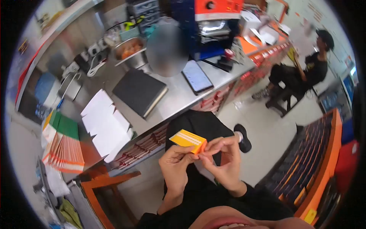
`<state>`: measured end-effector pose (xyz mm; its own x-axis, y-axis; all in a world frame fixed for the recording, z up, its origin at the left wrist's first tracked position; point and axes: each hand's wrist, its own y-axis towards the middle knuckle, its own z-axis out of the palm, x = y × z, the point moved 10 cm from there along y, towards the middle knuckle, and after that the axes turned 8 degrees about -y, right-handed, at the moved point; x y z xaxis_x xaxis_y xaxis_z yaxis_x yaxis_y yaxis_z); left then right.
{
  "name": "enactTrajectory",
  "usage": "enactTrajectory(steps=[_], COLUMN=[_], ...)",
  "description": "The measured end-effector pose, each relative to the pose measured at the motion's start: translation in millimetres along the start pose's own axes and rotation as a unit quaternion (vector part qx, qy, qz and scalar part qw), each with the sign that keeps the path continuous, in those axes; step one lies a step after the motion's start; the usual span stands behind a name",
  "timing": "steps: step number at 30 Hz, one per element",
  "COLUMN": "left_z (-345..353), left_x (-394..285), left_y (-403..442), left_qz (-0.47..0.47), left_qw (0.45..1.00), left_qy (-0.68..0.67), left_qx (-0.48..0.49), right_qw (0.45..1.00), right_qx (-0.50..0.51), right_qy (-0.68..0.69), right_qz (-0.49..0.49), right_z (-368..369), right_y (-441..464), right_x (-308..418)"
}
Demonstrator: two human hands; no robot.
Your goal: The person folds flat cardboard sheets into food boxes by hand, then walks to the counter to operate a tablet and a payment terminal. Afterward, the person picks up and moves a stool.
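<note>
A small yellow cardboard box (187, 139) with rows of white print and an orange end is held up above my lap. My left hand (174, 166) grips its near side, thumb and fingers pressed together on it. At the orange end, my right hand (225, 162) pinches with thumb and forefinger, touching what looks like the end flap. The inside of the box is hidden from me.
On the metal counter lie a black notebook (139, 91), a phone (197, 77) and unfolded white card (105, 124). A stack of orange-edged cards (65, 149) stands at left. An orange-framed rack (305, 164) is at right. Another person (305, 70) sits beyond.
</note>
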<state>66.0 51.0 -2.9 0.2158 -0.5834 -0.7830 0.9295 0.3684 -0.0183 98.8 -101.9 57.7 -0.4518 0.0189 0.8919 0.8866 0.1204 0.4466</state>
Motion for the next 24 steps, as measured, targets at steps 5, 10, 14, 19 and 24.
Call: enactTrajectory(steps=[5, 10, 14, 19, 24], left_z=[12.9, 25.1, 41.7, 43.1, 41.1], left_x=[-6.1, 2.3, -2.4, -14.7, -20.2], left_y=[-7.8, -18.4, -37.6, -59.1, -86.1], left_qz=[0.025, 0.03, 0.037, 0.055, 0.089], left_qw=[0.999, 0.999, 0.995, 0.996, 0.99], left_qy=[0.017, -0.019, 0.008, -0.011, -0.012], left_qx=[0.013, 0.019, 0.095, 0.072, 0.11], right_qw=[0.995, 0.996, 0.993, 0.994, 0.993], right_qx=[-0.009, -0.053, -0.027, -0.024, -0.051], right_qy=[-0.085, -0.068, -0.096, -0.074, -0.075], right_qz=[-0.049, -0.018, -0.063, -0.078, -0.079], right_z=[-18.4, -36.8, -50.4, -60.8, -63.2], right_y=[-14.6, -24.2, -34.8, -55.9, -80.0], right_x=[17.6, 26.9, 59.5, 73.7, 85.8])
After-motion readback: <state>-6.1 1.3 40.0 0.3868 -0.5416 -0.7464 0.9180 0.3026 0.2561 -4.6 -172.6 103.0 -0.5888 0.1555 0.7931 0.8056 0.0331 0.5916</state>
